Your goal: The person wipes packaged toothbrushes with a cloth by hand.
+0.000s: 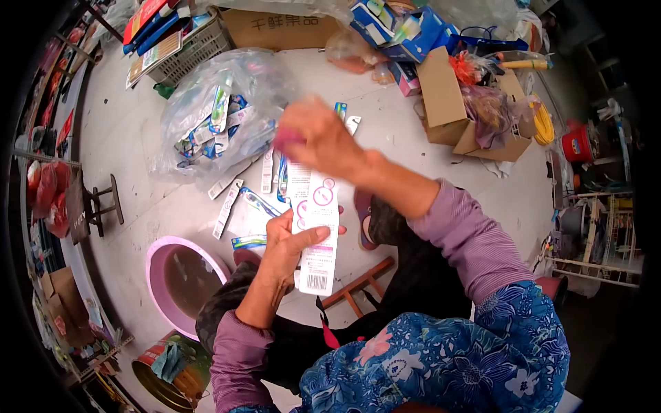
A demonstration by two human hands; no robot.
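My left hand (286, 244) is wrapped round white printed toothbrush packages (318, 258), held upright with a barcode at the lower end. Above their top end is my right hand (320, 138), blurred by motion, with its fingers closed on a dark pink object (289, 140) that I cannot make out clearly. Several toothbrush packages (228, 208) lie loose on the floor beyond my left hand. More packages (219, 124) fill a clear plastic bag (179, 89) at the upper left.
A pink basin (155, 282) of murky water stands at the left, with a metal tin (153, 385) below it. An open cardboard box (441, 93) sits at the upper right. A small dark stool (107, 206) stands by the left shelf.
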